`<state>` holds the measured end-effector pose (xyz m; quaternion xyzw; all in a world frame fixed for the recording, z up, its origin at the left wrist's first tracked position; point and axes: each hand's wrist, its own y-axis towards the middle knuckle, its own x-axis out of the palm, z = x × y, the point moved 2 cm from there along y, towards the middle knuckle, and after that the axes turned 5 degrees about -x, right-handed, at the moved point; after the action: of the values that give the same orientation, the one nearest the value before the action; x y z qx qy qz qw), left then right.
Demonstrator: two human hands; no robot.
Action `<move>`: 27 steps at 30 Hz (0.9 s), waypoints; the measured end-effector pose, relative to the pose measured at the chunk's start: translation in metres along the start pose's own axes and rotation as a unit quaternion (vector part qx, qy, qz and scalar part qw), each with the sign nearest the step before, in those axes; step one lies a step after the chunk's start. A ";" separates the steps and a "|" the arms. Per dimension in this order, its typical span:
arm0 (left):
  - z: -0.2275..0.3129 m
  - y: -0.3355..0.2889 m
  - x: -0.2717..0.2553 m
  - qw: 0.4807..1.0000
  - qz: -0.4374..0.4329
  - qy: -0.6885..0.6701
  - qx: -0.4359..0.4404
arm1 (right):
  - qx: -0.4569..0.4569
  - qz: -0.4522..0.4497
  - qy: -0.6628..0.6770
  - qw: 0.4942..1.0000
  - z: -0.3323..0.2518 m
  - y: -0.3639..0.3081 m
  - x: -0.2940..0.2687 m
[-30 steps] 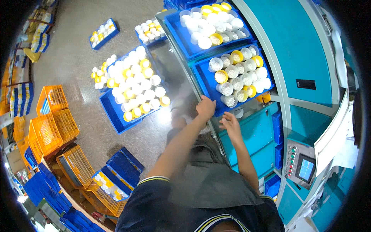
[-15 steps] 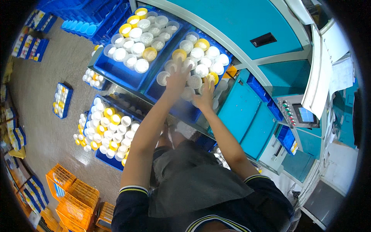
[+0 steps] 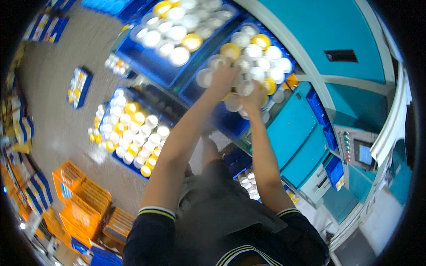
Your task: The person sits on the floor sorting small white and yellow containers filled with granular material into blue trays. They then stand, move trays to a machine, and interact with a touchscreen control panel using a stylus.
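Observation:
Blue tray (image 3: pixel 191 92) in front of me holds white and yellow round cups, some with pale pieces inside. Over its near left cups is my left hand (image 3: pixel 224 80), its fingers bent down among them; blur hides whether they grip one. Just to the right, my right hand (image 3: pixel 254 99) has its thumb and fingers around a white cup (image 3: pixel 245 88) at the near side of the group. A yellow cup (image 3: pixel 230 52) sits just beyond my left fingertips, and another yellow cup (image 3: pixel 269 86) lies right of my right hand.
Left of it is a second blue tray (image 3: pixel 142 62) of similar cups. Lower left, a crate of piled cups (image 3: pixel 135 128) stands near orange crates (image 3: pixel 84 199) on the floor (image 3: pixel 53 111). A teal machine (image 3: pixel 288 133) with a control panel (image 3: pixel 355 146) is at right.
The view has shifted, so trays sit further right and higher in the picture. My right hand has closed around a white cup; my left hand stays over the cups.

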<state>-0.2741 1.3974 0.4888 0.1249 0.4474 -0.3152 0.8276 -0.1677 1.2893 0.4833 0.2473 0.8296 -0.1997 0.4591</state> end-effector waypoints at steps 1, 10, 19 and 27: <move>0.005 -0.012 -0.009 0.999 0.036 -0.023 0.009 | -0.057 0.001 -0.002 0.998 -0.002 -0.009 -0.011; 0.039 -0.210 -0.120 0.966 0.207 -0.157 0.003 | -0.169 0.088 -0.055 0.980 -0.104 -0.186 -0.101; -0.127 -0.438 -0.131 0.987 0.035 -0.070 -0.143 | -0.168 -0.132 0.046 0.976 -0.169 -0.384 0.073; -0.295 -0.495 -0.114 0.995 -0.042 0.009 -0.091 | -0.012 -0.117 0.110 0.987 -0.227 -0.465 0.244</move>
<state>-0.8282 1.2074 0.4522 0.0328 0.4862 -0.3066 0.8176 -0.7058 1.1001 0.4355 0.1634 0.9005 -0.2133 0.3420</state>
